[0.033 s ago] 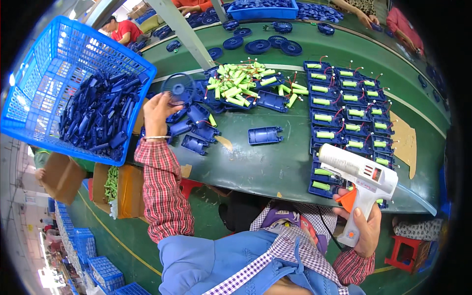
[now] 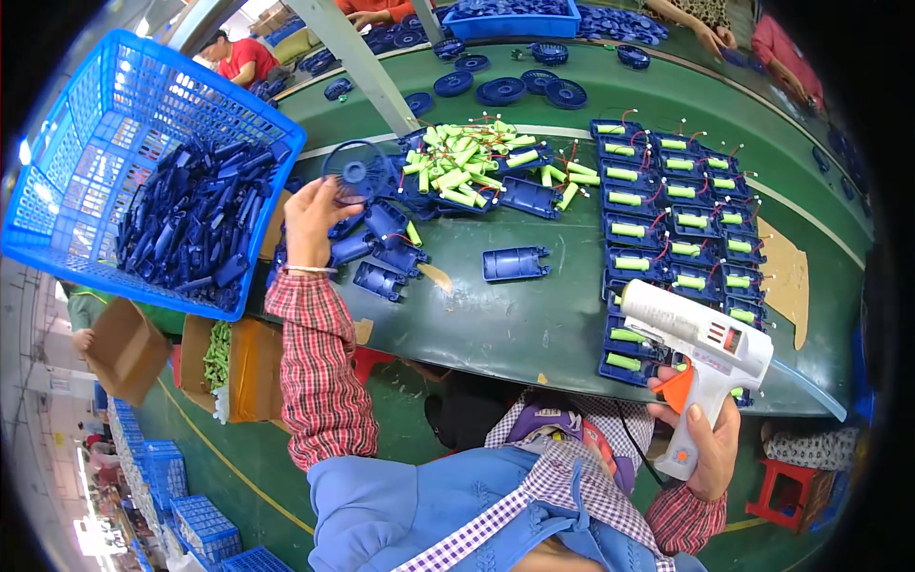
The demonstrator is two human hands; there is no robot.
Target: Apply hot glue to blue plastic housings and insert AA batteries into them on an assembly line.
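My left hand (image 2: 315, 221) pinches a round dark-blue fan grille (image 2: 354, 173) by its near edge, above the loose parts left of the battery pile. In my right hand (image 2: 707, 434) is a white hot glue gun (image 2: 701, 329) with an orange trigger, its nozzle end pointing left over the near rows of shells. A single blue plastic shell (image 2: 516, 264) lies by itself in the middle of the bench. Bright green battery cells (image 2: 457, 164) with thin red wires are heaped beyond it. On the right, rows of blue shells (image 2: 688, 220) each hold a green cell.
A big blue crate (image 2: 278, 205) full of blue plastic pieces stands at the left. Across the green bench (image 2: 448, 324) lie several grilles (image 2: 501, 91), with a blue tray (image 2: 515, 25) behind. Cardboard boxes (image 2: 255, 367) and a red stool (image 2: 786, 491) are below. Other people work opposite.
My left hand has shifted very slightly to the right with the fan grille. The right hand and glue gun look almost unmoved.
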